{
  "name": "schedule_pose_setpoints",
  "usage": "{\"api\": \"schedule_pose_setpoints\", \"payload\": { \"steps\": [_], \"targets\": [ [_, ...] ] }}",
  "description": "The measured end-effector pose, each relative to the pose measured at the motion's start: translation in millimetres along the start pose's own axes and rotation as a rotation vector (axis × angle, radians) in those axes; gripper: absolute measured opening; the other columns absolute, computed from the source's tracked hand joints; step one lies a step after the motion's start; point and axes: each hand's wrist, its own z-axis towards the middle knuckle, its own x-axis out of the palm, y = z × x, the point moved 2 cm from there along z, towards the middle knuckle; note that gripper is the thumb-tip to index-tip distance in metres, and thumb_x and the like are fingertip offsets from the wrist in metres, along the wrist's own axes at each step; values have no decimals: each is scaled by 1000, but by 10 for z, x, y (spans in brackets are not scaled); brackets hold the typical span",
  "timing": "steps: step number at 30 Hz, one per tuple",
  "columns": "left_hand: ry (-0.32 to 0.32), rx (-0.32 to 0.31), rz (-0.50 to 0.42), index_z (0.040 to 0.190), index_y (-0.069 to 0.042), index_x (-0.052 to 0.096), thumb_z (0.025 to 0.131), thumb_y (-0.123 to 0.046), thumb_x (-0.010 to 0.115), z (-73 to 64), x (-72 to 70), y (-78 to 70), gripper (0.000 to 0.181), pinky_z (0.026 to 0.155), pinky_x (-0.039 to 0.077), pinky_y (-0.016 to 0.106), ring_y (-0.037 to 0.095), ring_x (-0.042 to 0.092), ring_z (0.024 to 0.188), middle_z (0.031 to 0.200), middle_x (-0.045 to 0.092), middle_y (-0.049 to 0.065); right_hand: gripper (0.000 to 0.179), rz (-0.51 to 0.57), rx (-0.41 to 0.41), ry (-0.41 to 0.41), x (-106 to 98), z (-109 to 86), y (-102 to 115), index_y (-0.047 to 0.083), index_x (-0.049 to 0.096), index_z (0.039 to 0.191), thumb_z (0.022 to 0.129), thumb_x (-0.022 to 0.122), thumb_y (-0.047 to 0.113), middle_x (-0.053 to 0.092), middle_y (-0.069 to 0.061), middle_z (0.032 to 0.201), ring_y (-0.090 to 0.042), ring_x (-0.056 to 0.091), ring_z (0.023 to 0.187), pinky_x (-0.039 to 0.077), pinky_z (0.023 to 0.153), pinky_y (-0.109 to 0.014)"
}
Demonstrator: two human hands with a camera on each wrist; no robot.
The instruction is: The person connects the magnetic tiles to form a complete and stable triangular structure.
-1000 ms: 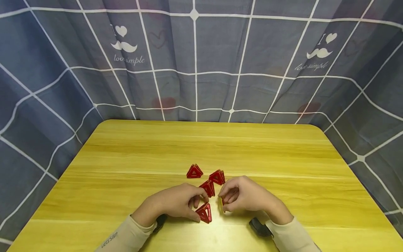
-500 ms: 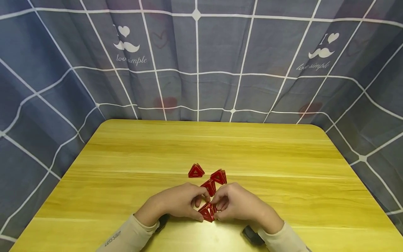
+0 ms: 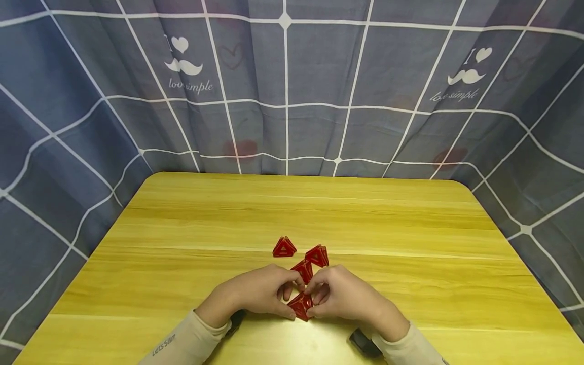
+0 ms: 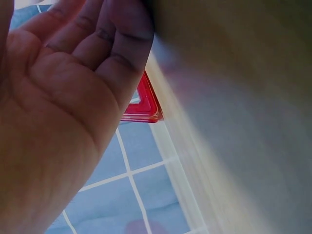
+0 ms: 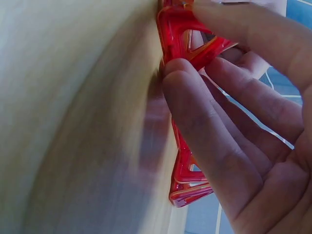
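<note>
Between my hands, a small pyramid of red see-through triangular tiles (image 3: 301, 307) stands near the table's front. My left hand (image 3: 262, 290) holds its left side, thumb low and index finger at the top. From the right, my right hand (image 3: 349, 298) pinches its right-hand tile, fingertips right at the edges. In the right wrist view, that triangular tile (image 5: 173, 36) shows at the thumb and index fingertips. The left wrist view has the palm covering most of its scene, with a red tile corner (image 4: 148, 105) beyond it.
Just behind the hands sits a second red pyramid (image 3: 304, 270), partly covered by the left fingers. Another red pyramid (image 3: 317, 256) adjoins it at the back right, and one more (image 3: 284, 247) stands apart at the back left. A checked curtain (image 3: 315, 132) encloses the wooden table (image 3: 219, 218).
My right hand has moved left, bringing a tile against the open side of the near pyramid, and has tilted it inward. My left hand keeps its hold in place.
</note>
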Motion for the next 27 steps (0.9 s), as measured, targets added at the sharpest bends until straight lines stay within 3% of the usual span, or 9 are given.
{"api": "schedule_pose_setpoints", "payload": {
  "steps": [6,11,17,27],
  "targets": [
    [-5,-4,-3,110,-15,67,78,-30,89,-9,-7,18,41,62,46,20,0,52,67,78,59,-7,24,18,53,-23,-76,-30,-18,9,75,94,77,90,17,72,3,86,-6,69,71,56,63,-26],
    [-5,-7,-16,111,-14,67,77,-34,90,-18,-16,39,45,64,47,21,1,53,68,80,60,-7,19,-22,93,-66,-186,-57,-64,6,75,100,87,81,18,73,-2,96,-7,69,74,55,64,-27],
    [-5,-9,-19,109,-16,69,81,-33,87,-20,-13,43,37,62,46,21,1,51,64,79,60,-8,23,-20,83,-28,-224,-59,-108,1,74,108,91,77,16,73,-6,103,-7,70,80,56,68,-26],
    [-5,-22,-14,105,-18,69,81,-32,87,-13,1,42,32,62,45,21,0,50,64,78,59,-9,22,-22,40,11,-172,-64,-113,2,73,112,92,74,11,72,-1,100,-7,67,84,55,74,-26]
  ]
}}
